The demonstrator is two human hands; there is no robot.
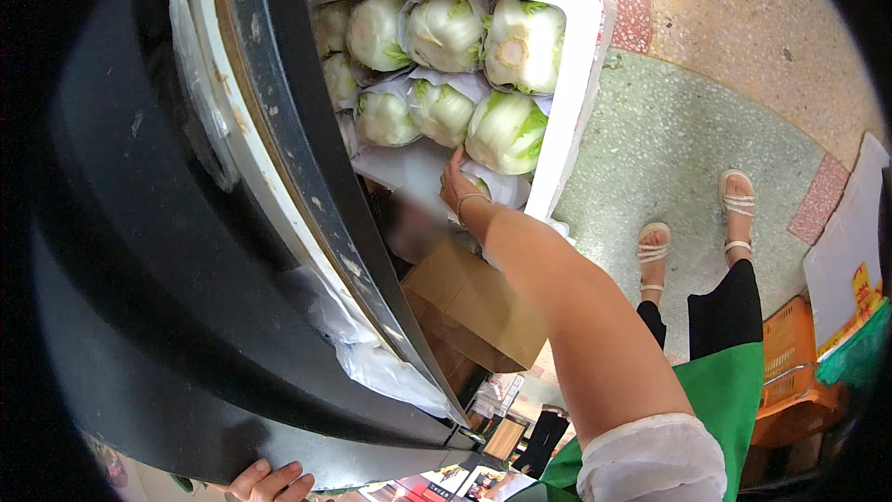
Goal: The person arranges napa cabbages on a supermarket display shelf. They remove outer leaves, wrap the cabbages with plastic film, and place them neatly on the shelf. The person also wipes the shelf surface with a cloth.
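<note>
Several napa cabbages (pixel 446 31), some with white wrapping around them, lie in rows in a white foam box (pixel 575 77). My right hand (pixel 461 185) reaches into the box, its fingertips close beside a cabbage (pixel 509 134) in the lower row. Part of another wrapped cabbage (pixel 479 185) shows beside the hand. Whether the fingers grip anything is hidden. A bracelet circles that wrist. At the bottom left, my left hand (pixel 268 482) has its fingers hooked over the edge of a large black panel (pixel 174 335).
Below the foam box stands a cardboard box (pixel 481 307) with a flap out. Clear plastic film (pixel 390 369) hangs along the black panel's rim. To the right are an orange plastic crate (pixel 787 348) and a white board (pixel 847 244) with writing. Terrazzo floor (pixel 697 125) surrounds my sandalled feet.
</note>
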